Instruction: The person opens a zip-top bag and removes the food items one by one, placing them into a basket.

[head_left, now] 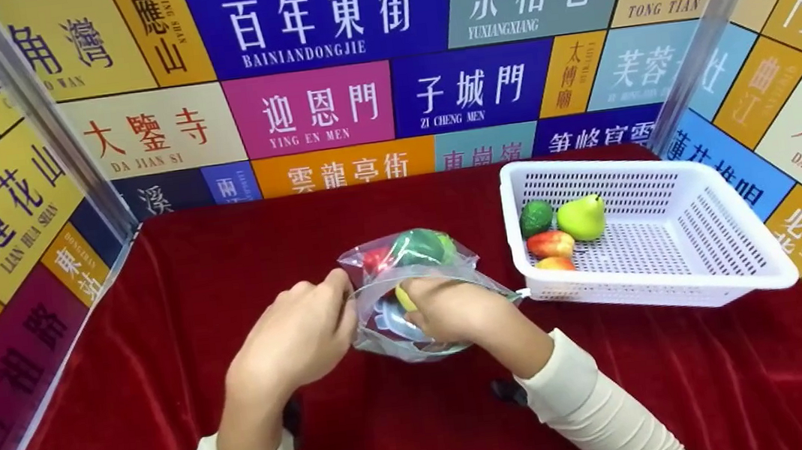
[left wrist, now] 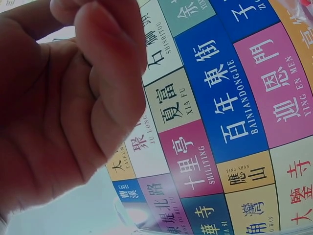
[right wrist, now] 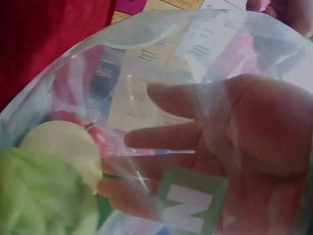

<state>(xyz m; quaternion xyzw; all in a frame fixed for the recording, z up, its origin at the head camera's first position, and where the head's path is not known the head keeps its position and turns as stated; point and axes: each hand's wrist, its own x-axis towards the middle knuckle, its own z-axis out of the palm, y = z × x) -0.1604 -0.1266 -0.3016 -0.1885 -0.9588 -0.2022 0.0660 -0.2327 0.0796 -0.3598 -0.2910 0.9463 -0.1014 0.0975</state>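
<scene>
In the head view, a clear plastic bag [head_left: 393, 350] is propped up at the middle of the table, its mouth facing me. My left hand [head_left: 293, 335] pinches its left edge; curled fingers show in the left wrist view. Inside the mouth is my right hand [head_left: 456, 313], beside a yellow fruit [head_left: 405, 298]. The right wrist view shows this hand's fingers [right wrist: 161, 137] straight and spread, with nothing gripped. A green round item [head_left: 419, 247] and a red one [head_left: 377, 259] lie deeper in the bag. A pale green item [right wrist: 44, 196] sits near the fingertips.
A white perforated basket [head_left: 679, 284] stands right of the bag. It holds a green pear [head_left: 581, 218], a dark green avocado-like fruit [head_left: 536, 218] and two red-yellow fruits [head_left: 551, 244] at its left end. Red cloth [head_left: 173, 281] covers the table; printed panels [head_left: 316, 110] rise behind it.
</scene>
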